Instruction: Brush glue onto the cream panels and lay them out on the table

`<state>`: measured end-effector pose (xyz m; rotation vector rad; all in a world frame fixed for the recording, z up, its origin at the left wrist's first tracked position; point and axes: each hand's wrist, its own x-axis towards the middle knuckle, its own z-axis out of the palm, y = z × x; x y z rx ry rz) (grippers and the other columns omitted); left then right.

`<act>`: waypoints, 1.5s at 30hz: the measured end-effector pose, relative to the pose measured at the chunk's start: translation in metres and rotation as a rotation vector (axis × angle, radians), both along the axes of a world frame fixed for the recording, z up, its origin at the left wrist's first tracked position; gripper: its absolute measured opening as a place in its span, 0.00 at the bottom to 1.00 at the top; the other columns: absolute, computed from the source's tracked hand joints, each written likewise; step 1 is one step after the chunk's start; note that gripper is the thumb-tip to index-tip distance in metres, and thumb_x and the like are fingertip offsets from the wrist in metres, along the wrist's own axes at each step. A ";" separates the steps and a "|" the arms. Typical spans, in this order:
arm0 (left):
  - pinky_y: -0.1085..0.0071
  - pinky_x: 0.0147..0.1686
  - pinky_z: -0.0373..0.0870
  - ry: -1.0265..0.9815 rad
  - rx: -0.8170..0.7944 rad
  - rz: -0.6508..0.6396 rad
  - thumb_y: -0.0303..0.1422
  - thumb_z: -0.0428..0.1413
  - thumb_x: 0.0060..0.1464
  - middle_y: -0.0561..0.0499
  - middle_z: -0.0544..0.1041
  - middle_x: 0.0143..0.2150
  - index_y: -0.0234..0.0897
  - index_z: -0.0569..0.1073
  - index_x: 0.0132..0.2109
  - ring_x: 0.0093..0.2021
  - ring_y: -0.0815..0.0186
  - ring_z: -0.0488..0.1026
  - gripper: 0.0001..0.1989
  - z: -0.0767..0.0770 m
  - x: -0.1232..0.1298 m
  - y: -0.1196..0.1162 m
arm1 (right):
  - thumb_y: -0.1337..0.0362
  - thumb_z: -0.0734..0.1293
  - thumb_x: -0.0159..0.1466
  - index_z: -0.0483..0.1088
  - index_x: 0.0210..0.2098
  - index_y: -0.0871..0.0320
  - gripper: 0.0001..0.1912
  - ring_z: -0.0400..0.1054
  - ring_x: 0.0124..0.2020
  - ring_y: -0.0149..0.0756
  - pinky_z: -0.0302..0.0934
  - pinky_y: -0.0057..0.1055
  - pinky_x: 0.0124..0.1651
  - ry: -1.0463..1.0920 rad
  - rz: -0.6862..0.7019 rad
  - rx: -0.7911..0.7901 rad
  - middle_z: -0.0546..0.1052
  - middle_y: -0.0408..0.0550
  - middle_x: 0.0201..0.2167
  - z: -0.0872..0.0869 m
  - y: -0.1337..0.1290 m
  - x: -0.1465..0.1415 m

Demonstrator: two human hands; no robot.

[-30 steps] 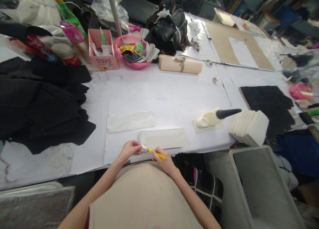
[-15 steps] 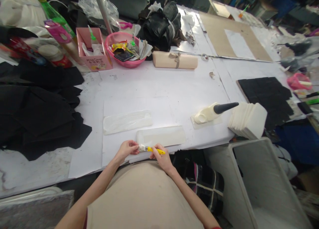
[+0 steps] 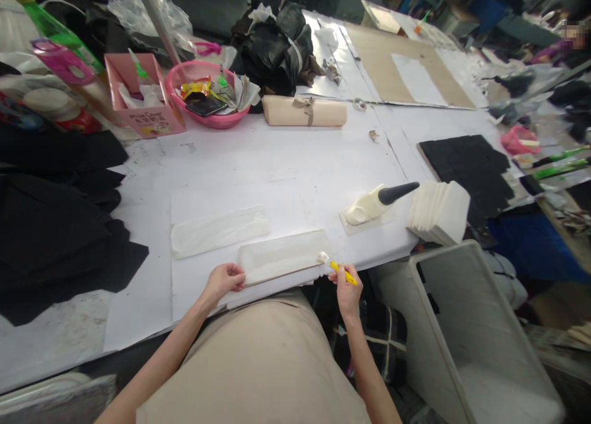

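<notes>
My right hand (image 3: 347, 288) is closed round the yellow handle of a small brush (image 3: 340, 271). The white-coated bristles touch the right end of a pale rectangular strip (image 3: 281, 256) lying flat on the white table sheet. At the strip's lower left corner, the fingers of my left hand (image 3: 225, 281) are pinched together on its edge. A second, whitish translucent strip (image 3: 219, 232) lies just behind and to the left. To the right, a cream bottle with a long black nozzle (image 3: 372, 207) lies tilted on a small clear pad.
Black cut pieces (image 3: 60, 233) cover the table's left side. Behind stand a pink box (image 3: 143, 104), a pink basin (image 3: 207, 119) and a tied beige roll (image 3: 281, 111). Rightward are a stack of white pieces (image 3: 438, 212), a black stack (image 3: 466, 172) and a large grey bin (image 3: 443, 313) below the edge.
My right hand has carried the brush rightward, from the strip's left end to its right end. My left hand has left the bristles and now pinches the strip's corner. The view has shifted right.
</notes>
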<state>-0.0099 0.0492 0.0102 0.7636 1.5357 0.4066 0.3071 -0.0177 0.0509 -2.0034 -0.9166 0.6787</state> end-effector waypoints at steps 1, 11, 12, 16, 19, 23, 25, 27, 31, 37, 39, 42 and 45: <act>0.71 0.23 0.74 0.003 0.000 0.000 0.31 0.61 0.34 0.53 0.74 0.19 0.35 0.70 0.26 0.21 0.65 0.74 0.08 0.000 0.000 0.000 | 0.53 0.61 0.65 0.66 0.31 0.55 0.13 0.72 0.26 0.38 0.66 0.31 0.33 -0.069 0.006 0.012 0.75 0.45 0.22 0.003 -0.002 0.000; 0.72 0.21 0.73 0.046 0.022 0.022 0.30 0.60 0.34 0.55 0.72 0.18 0.36 0.68 0.25 0.19 0.68 0.72 0.08 -0.002 0.005 -0.003 | 0.55 0.60 0.66 0.68 0.31 0.54 0.13 0.71 0.25 0.36 0.64 0.30 0.34 0.187 0.303 -0.011 0.74 0.43 0.21 -0.010 -0.011 -0.050; 0.72 0.21 0.72 0.050 0.025 0.015 0.31 0.60 0.33 0.55 0.72 0.18 0.36 0.68 0.25 0.19 0.68 0.72 0.08 -0.002 0.005 -0.003 | 0.54 0.59 0.66 0.68 0.31 0.54 0.13 0.71 0.25 0.36 0.65 0.30 0.34 0.158 0.225 -0.003 0.74 0.43 0.21 -0.013 -0.011 -0.039; 0.72 0.21 0.72 0.063 0.030 -0.018 0.32 0.59 0.32 0.55 0.72 0.17 0.37 0.67 0.24 0.18 0.67 0.72 0.09 -0.002 0.005 -0.001 | 0.53 0.60 0.66 0.68 0.31 0.56 0.14 0.72 0.26 0.36 0.64 0.29 0.35 -0.104 -0.001 0.030 0.75 0.45 0.23 -0.010 -0.012 0.011; 0.71 0.21 0.73 0.071 0.028 -0.034 0.32 0.59 0.31 0.55 0.72 0.17 0.37 0.67 0.25 0.18 0.67 0.71 0.09 -0.005 0.004 0.000 | 0.55 0.60 0.66 0.69 0.34 0.56 0.12 0.72 0.28 0.36 0.64 0.29 0.35 -0.200 0.003 0.059 0.77 0.46 0.26 0.003 -0.012 0.017; 0.70 0.22 0.73 0.095 0.011 -0.059 0.33 0.58 0.32 0.54 0.73 0.17 0.36 0.67 0.25 0.19 0.67 0.72 0.09 -0.008 0.003 0.000 | 0.58 0.59 0.67 0.68 0.34 0.56 0.11 0.72 0.28 0.34 0.64 0.27 0.35 -0.015 0.248 0.087 0.76 0.44 0.25 0.005 -0.009 -0.014; 0.70 0.23 0.73 0.106 0.007 -0.070 0.33 0.58 0.32 0.54 0.73 0.17 0.36 0.68 0.26 0.19 0.67 0.72 0.10 -0.008 0.003 0.000 | 0.58 0.58 0.67 0.68 0.33 0.56 0.12 0.72 0.27 0.33 0.64 0.27 0.34 0.043 0.321 0.076 0.75 0.44 0.23 -0.003 -0.008 -0.018; 0.70 0.23 0.73 0.112 0.009 -0.072 0.34 0.58 0.32 0.54 0.73 0.17 0.36 0.68 0.26 0.19 0.66 0.72 0.10 -0.009 0.003 0.000 | 0.58 0.58 0.67 0.68 0.32 0.56 0.12 0.72 0.27 0.34 0.64 0.27 0.34 0.018 0.246 0.073 0.75 0.44 0.24 -0.012 -0.007 -0.006; 0.70 0.22 0.73 0.126 0.012 -0.067 0.33 0.58 0.32 0.54 0.73 0.17 0.36 0.68 0.26 0.19 0.66 0.72 0.10 -0.011 0.003 0.000 | 0.56 0.60 0.66 0.68 0.33 0.56 0.12 0.72 0.27 0.36 0.64 0.29 0.35 -0.202 0.009 0.071 0.76 0.46 0.25 -0.014 -0.005 0.032; 0.70 0.22 0.73 0.133 0.002 -0.073 0.33 0.58 0.32 0.54 0.73 0.17 0.36 0.68 0.26 0.18 0.66 0.72 0.09 -0.014 0.002 0.000 | 0.58 0.59 0.67 0.67 0.33 0.56 0.11 0.71 0.26 0.33 0.63 0.27 0.34 0.083 0.315 0.103 0.75 0.43 0.24 -0.001 0.011 -0.027; 0.70 0.22 0.73 0.138 -0.005 -0.077 0.32 0.58 0.32 0.54 0.73 0.17 0.36 0.68 0.26 0.18 0.66 0.72 0.09 -0.014 0.002 0.000 | 0.59 0.60 0.67 0.68 0.35 0.55 0.10 0.71 0.26 0.32 0.63 0.26 0.33 0.188 0.494 0.079 0.75 0.41 0.23 -0.006 0.019 -0.053; 0.71 0.21 0.72 0.141 0.008 -0.062 0.32 0.57 0.33 0.54 0.73 0.17 0.36 0.68 0.26 0.18 0.66 0.72 0.09 -0.014 0.004 -0.001 | 0.59 0.60 0.66 0.69 0.33 0.55 0.10 0.71 0.25 0.32 0.62 0.26 0.32 0.194 0.522 0.066 0.74 0.40 0.22 -0.018 0.026 -0.054; 0.71 0.21 0.72 0.138 0.025 -0.039 0.31 0.56 0.32 0.55 0.73 0.17 0.36 0.67 0.26 0.18 0.66 0.72 0.08 -0.014 0.006 -0.002 | 0.59 0.58 0.67 0.67 0.31 0.55 0.11 0.70 0.25 0.33 0.62 0.27 0.34 0.066 0.277 0.093 0.73 0.41 0.22 -0.024 0.028 -0.016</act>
